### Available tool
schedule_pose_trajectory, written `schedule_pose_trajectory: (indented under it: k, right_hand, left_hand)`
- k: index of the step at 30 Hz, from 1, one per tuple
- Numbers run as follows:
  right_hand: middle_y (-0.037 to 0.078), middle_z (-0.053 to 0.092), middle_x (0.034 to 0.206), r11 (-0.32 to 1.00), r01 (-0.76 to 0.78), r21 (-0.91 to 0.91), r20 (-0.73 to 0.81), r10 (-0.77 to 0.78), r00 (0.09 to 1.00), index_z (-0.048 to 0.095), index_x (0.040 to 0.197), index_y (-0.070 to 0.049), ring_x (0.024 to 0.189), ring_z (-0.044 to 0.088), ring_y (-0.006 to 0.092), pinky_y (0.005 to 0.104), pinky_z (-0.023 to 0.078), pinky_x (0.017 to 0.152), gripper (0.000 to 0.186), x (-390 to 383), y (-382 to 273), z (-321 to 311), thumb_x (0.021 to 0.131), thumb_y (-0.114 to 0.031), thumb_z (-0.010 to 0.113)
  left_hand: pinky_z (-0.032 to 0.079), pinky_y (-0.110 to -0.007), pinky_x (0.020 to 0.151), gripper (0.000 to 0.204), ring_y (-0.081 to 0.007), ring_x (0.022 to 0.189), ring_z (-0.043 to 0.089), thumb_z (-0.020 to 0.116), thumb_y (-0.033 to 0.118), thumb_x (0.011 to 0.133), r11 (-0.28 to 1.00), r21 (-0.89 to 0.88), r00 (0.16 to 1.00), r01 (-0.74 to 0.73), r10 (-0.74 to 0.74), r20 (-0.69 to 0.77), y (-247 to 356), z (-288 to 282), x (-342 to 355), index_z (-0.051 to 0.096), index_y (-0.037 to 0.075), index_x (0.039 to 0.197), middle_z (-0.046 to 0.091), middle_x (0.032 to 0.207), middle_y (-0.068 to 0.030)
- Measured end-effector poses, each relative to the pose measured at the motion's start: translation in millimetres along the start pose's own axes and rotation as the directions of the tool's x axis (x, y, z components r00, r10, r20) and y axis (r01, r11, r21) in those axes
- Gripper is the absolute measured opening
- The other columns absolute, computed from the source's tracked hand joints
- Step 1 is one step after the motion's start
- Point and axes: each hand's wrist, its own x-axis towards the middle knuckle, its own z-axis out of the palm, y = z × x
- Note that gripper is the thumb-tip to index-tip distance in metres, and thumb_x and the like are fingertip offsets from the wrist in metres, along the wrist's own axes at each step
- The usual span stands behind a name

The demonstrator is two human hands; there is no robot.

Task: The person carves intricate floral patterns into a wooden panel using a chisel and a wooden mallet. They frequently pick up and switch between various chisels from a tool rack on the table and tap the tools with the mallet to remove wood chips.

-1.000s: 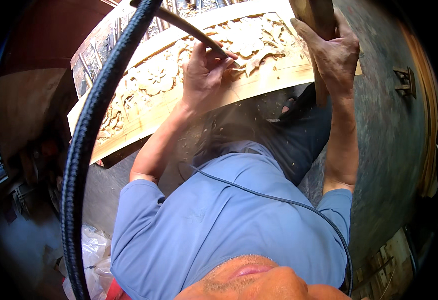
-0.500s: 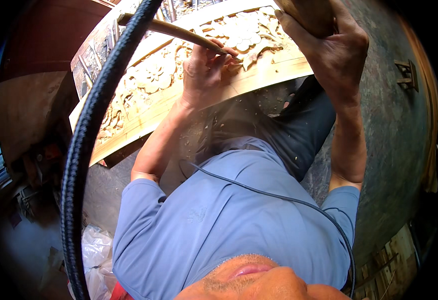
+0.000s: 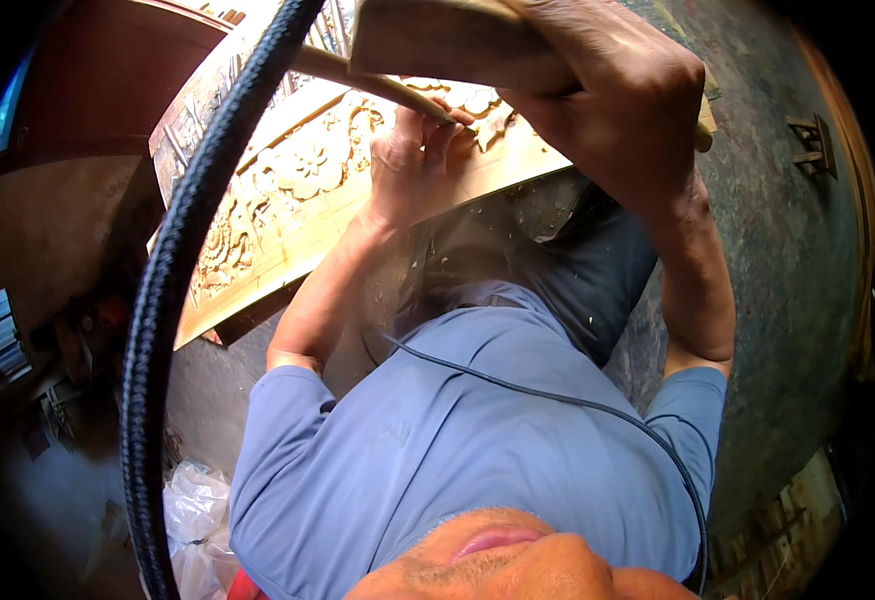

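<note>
Two bare hands, one carved wooden panel, two wooden implements.

Carved wooden panel: lies at the far side, left of centre, slanting from near left to far right. Carries floral relief, including an open flower and, farther right, a curling leaf. Bordered along the near edge by a plain, pale strip.

Left hand: placed over the panel, just left of the leaf. Fingers bent narrow around the lower part of a slim rod-like tool. Tool tilted, upper end toward far left, passing behind a thick black braided cable; lower end by the fingertips, beside the leaf. Cannot tell whether the tip touches the wood.

Right hand: raised, right of the left hand. Fingers wrapped round a thick wooden block, fingertips mostly hidden. Block extends leftward, overlapping the slim tool in view; contact between the two, cannot tell. Just right of the hand, a pale rounded wooden end; cannot tell whether part of the same block.

Surroundings: at far left, a scatter of slender tools beyond the panel. At near centre, a blue short-sleeved shirt, crossed by a thin dark cord; dark trousers between shirt and panel. At near left, a translucent plastic bag. At right, a small wooden stand-like object against a grey floor.
</note>
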Motion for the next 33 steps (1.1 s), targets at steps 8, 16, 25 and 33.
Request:
schedule_pose_trajectory:
  k: [8, 16, 25, 33]
  right_hand:
    - [0.014, 0.082, 0.103, 0.992, 0.107, -0.068, -0.072, -0.112, 0.991, 0.078, 0.122, -0.007, 0.085, 0.081, 0.0238, 0.0337, 0.066, 0.072, 0.044, 32, 14, -2, 0.078, -0.009, 0.084]
    - [0.012, 0.081, 0.109, 0.907, 0.256, -0.335, 0.139, -0.221, 0.965, 0.081, 0.115, -0.010, 0.090, 0.080, 0.0250, 0.0352, 0.066, 0.078, 0.042, 48, 17, -21, 0.074, -0.003, 0.085]
    - [0.015, 0.081, 0.102, 0.864, 0.295, -0.408, 0.125, -0.267, 0.956, 0.079, 0.121, -0.008, 0.094, 0.080, 0.0284, 0.0385, 0.066, 0.080, 0.043, 54, 14, -32, 0.079, -0.003, 0.083]
    - [0.018, 0.079, 0.105, 0.961, 0.178, -0.210, 0.114, -0.157, 0.981, 0.078, 0.122, -0.008, 0.094, 0.079, 0.0306, 0.0407, 0.065, 0.082, 0.049, 48, 19, -37, 0.074, -0.002, 0.083]
  left_hand:
    - [0.063, -0.041, 0.064, 0.030, -0.0308, 0.078, 0.079, 0.064, -0.005, 0.097, 0.975, 0.187, 0.987, -0.117, 0.093, 0.132, 13, -6, 14, 0.054, 0.006, 0.124, 0.079, 0.090, -0.0107]
    - [0.064, -0.036, 0.069, 0.019, -0.0272, 0.085, 0.081, 0.066, 0.002, 0.101, 0.977, 0.193, 0.985, -0.093, 0.063, 0.159, 10, -10, 14, 0.058, 0.003, 0.119, 0.082, 0.096, -0.0102]
    - [0.060, -0.040, 0.061, 0.021, -0.0293, 0.072, 0.077, 0.070, 0.007, 0.098, 0.898, 0.420, 0.969, -0.132, 0.028, 0.244, 14, -8, 21, 0.063, 0.006, 0.117, 0.079, 0.086, -0.0117]
    - [0.061, -0.041, 0.062, 0.017, -0.0294, 0.072, 0.076, 0.070, 0.009, 0.099, 0.910, 0.401, 0.969, -0.103, 0.001, 0.247, 8, -8, 14, 0.066, 0.007, 0.115, 0.079, 0.087, -0.0115]
